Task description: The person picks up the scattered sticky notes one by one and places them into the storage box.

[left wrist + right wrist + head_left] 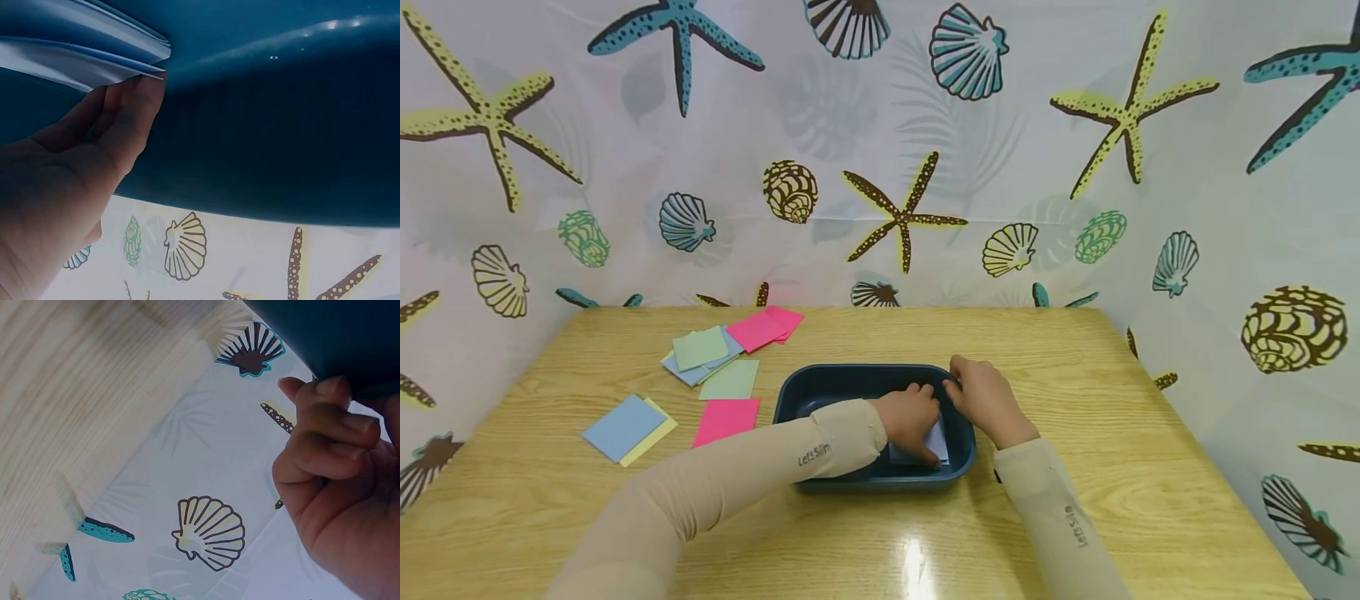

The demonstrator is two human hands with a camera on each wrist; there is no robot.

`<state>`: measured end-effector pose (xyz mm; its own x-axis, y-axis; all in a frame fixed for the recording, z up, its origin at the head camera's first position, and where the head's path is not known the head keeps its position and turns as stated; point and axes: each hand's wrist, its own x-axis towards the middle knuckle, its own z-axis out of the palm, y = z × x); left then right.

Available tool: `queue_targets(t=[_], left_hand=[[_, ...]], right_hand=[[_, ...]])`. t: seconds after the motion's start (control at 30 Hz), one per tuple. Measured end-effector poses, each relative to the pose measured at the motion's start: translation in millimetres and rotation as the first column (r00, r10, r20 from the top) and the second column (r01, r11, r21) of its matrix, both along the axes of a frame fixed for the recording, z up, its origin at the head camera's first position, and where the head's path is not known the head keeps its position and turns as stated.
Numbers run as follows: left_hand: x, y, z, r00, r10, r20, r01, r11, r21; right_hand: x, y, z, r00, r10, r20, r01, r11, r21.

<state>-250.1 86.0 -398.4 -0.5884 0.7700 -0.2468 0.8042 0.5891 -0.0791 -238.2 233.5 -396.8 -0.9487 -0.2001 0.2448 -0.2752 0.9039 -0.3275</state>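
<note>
A dark blue plastic bin stands on the table. My left hand reaches into its right end, over a small stack of pale sticky notes. In the left wrist view, the left hand pinches the edge of the pale sticky notes, and their layers spread slightly apart. My right hand grips the bin's right rim near the far corner. The right wrist view has the right hand's fingers curled at the edge of the bin.
Left of the bin, a pink note and a pale green note lie on the wooden table. Blue and yellow notes lie farther left. Behind are a mixed pile and pink notes. A shell-patterned cloth surrounds the table.
</note>
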Motion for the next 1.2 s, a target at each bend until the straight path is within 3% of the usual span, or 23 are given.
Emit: queue_targets(t=[0.93,1.03,1.2], left_hand=[[-1.1,-7.8,-4.8,1.000,0.000,0.004,0.000,0.999,0.037],[-0.7,-9.9,0.4,1.000,-0.006,-0.016,0.006,1.000,0.030],[1.2,-17.9,23.9,1.000,0.006,-0.004,-0.006,0.998,0.069]], right_hand=[[-2.7,-7.2,1.1,0.999,0.008,0.033,-0.008,1.000,0.003],[-1.2,-7.0,2.0,0.999,0.012,0.036,-0.012,1.000,0.010],[1.5,-3.6,3.3,0.999,0.010,0.041,-0.010,1.000,0.005]])
